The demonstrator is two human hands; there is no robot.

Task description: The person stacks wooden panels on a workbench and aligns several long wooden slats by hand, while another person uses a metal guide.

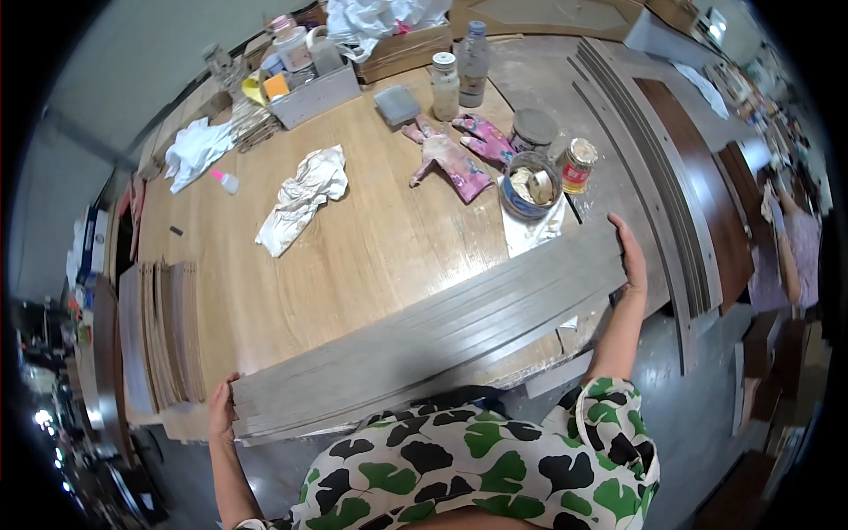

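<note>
A stack of long grey boards [424, 331] lies slantwise across the near side of the table, its right end farther from me. My left hand [223, 409] is pressed against the left end, fingertips curled over the corner. At the opposite end, my right hand [630, 253] holds the boards with its fingers along the end edge. Between the two hands the boards lie closely layered, their near edges slightly staggered. Just beyond the right end sit an open tub [530, 187] of pale filler and a small jar [578, 166] with a red and yellow label.
Upright thin panels [159, 331] stand at the left. A crumpled white cloth [305, 199], flowered gloves [452, 163], bottles [473, 66] and a grey bin [316, 95] occupy the table's far part. Long grey strips [654, 194] lie at the right. Another person [786, 247] works far right.
</note>
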